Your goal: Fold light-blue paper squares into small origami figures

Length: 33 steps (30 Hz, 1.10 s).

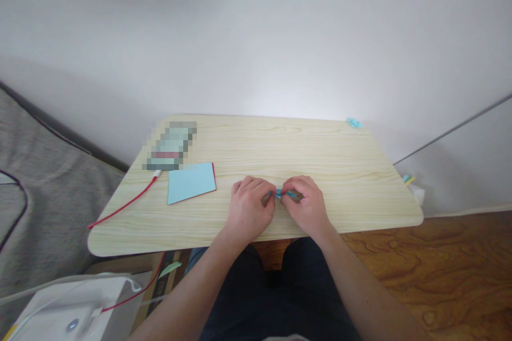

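Between my two hands is a small piece of folded blue paper, low over the front middle of the table. My left hand pinches its left end between thumb and fingers. The right end sits in the pinch of my right hand. Fingers cover most of the paper, so its full shape is hidden. Left of my hands lies a stack of light blue paper sheets with a red edge showing at its right side.
A pixelated phone-like device with a red cable lies at the table's left. A small folded light blue paper piece rests at the far right corner of the wooden table. The wall stands directly behind. A white box is lower left.
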### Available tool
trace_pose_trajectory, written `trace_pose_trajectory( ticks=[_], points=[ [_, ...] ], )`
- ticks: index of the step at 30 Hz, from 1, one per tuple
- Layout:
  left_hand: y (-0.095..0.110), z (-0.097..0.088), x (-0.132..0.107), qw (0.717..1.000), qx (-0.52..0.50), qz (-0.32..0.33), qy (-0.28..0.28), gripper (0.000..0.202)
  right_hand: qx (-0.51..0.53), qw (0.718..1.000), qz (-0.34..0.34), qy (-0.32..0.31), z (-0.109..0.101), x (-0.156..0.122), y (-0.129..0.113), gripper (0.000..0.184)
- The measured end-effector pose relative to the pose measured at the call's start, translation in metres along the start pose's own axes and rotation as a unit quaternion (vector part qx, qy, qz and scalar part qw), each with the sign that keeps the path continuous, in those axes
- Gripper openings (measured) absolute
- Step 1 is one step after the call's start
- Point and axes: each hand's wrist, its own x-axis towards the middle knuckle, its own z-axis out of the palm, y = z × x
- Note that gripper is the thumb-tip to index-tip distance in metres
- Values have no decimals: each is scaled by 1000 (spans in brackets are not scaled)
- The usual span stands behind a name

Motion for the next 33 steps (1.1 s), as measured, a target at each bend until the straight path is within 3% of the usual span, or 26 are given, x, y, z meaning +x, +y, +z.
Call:
trace_pose_trajectory(
  ticks=[10,18,33],
  points=[
    [0,1,-1,1000,0,-1,-7,17,-38,999,9,-7,2,1,0,17],
    [0,1,0,1000,8,-8,-21,14,-82,995,-29,-54,-3,5,3,11],
    [0,0,-1,1000,14,-11,-23,14,-84,992,-45,-82,-7,10,3,9]
  ],
)
